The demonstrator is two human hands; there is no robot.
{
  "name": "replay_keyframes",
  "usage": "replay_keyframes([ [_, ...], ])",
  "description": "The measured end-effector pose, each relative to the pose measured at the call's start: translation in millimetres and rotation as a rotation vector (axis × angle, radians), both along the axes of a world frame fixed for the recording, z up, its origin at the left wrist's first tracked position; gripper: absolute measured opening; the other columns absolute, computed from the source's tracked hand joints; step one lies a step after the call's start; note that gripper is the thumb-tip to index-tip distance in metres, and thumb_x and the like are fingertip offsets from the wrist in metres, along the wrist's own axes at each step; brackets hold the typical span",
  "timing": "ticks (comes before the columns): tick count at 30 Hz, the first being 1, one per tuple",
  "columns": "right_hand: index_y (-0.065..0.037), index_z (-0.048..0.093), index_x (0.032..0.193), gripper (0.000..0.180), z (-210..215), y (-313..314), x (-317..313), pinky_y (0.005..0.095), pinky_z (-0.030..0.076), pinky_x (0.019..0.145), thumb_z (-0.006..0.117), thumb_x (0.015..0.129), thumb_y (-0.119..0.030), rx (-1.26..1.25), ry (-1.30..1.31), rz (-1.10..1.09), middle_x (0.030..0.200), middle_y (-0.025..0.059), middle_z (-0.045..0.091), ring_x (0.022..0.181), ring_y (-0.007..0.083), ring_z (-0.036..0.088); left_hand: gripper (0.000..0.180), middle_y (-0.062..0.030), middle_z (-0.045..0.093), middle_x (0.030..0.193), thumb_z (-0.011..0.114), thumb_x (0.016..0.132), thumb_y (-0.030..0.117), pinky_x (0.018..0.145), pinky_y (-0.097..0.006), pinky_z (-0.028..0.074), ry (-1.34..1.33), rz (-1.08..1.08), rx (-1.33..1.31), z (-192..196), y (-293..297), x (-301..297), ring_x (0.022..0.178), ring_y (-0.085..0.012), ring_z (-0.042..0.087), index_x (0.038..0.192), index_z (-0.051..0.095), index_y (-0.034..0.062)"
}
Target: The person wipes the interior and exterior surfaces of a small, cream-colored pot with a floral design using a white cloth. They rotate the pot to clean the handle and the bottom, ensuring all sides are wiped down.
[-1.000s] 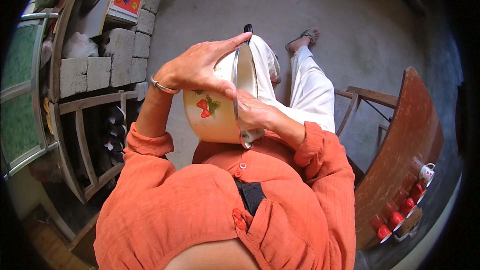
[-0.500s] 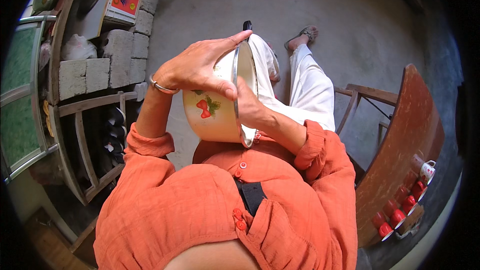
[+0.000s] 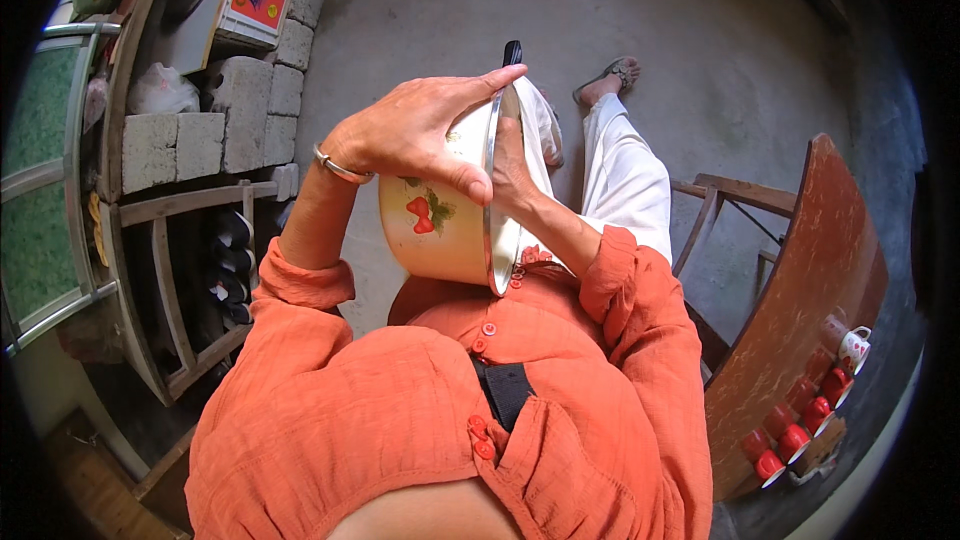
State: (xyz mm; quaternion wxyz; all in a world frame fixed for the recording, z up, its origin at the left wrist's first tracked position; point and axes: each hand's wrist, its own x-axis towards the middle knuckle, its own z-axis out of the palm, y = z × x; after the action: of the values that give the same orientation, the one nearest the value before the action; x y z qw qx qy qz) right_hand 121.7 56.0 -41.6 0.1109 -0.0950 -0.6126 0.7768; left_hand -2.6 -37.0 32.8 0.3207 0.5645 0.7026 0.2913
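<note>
A cream enamel pot [image 3: 440, 250] with a strawberry picture and a metal rim lies tipped on its side above my lap, its mouth facing right. Its black handle [image 3: 513, 52] points away from me at the far end. My left hand [image 3: 420, 135] wraps over the outside of the pot, thumb by the rim and fingertips near the handle. Into the mouth reaches my right hand [image 3: 513, 175]. Its fingers are hidden inside the pot, so I cannot see whether they hold anything.
On the right stands a reddish-brown wooden table [image 3: 780, 290], with several red mugs [image 3: 793, 443] and a white patterned mug [image 3: 854, 349] along its edge. To the left are grey blocks [image 3: 150, 152], a wooden rack [image 3: 165, 285] and a green-panelled cabinet [image 3: 40, 185]. A sandalled foot [image 3: 605, 80] rests on the floor.
My right hand has moved farther from me along the inside of the pot. The pot and my left hand have shifted slightly right in the picture, the left hand keeping its grip.
</note>
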Motion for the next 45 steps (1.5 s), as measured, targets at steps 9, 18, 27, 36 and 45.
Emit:
replay_keyframes([
  [9,0.007,0.063,0.090,0.027,-2.2,-13.4,26.4,0.0334,0.049,0.069,0.069,0.074,-0.014,0.021,-0.072,0.511,0.081,0.0140,0.066,0.077,0.0162,0.061,0.131,-0.0196,0.059,0.120,0.073,0.049,0.076,0.094,-0.034,0.042,-0.145,0.043,0.031,-6.3,-10.9,-3.1,0.111,-0.0236,0.057,0.144,0.029,-0.0037],
  [18,0.007,0.062,0.099,0.030,-6.7,-14.2,8.6,0.0350,0.053,0.073,0.061,0.082,-0.017,-0.234,-0.459,0.094,0.092,0.0194,0.067,0.084,0.0255,0.067,0.130,-0.0182,0.059,0.118,0.073,0.049,0.077,0.092,-0.033,0.043,-0.089,0.063,0.005,-7.4,-9.3,-2.5,0.108,-0.0229,0.057,0.145,0.029,0.0008],
  [27,-0.003,0.054,0.099,0.037,60.6,-2.8,48.0,0.0249,0.045,0.059,0.041,0.098,-0.037,-0.547,-0.412,0.107,0.079,0.0048,0.058,0.068,0.0100,0.055,0.126,-0.0168,0.060,0.119,0.076,0.053,0.072,0.094,-0.033,0.042,-0.201,0.061,0.025,-9.6,-6.8,-5.0,0.109,-0.0215,0.056,0.146,0.029,0.0009],
  [36,0.001,0.066,0.090,0.030,-47.7,17.7,56.8,0.0385,0.048,0.078,0.063,0.075,-0.025,1.024,0.205,0.517,0.102,0.0125,0.055,0.102,0.0285,0.054,0.129,-0.0166,0.058,0.122,0.076,0.051,0.073,0.094,-0.032,0.042,-0.159,0.073,-0.007,-4.6,-4.7,-0.6,0.110,-0.0206,0.055,0.146,0.029,0.0005],
  [45,-0.011,0.070,0.099,0.038,-42.7,38.5,10.9,0.0429,0.023,0.108,0.061,0.065,-0.025,1.594,0.588,0.139,0.120,0.0024,0.054,0.124,0.0238,0.038,0.131,-0.0169,0.058,0.118,0.071,0.050,0.079,0.092,-0.031,0.042,-0.106,0.075,-0.011,-10.8,-8.1,-4.9,0.106,-0.0182,0.054,0.146,0.028,0.0012],
])
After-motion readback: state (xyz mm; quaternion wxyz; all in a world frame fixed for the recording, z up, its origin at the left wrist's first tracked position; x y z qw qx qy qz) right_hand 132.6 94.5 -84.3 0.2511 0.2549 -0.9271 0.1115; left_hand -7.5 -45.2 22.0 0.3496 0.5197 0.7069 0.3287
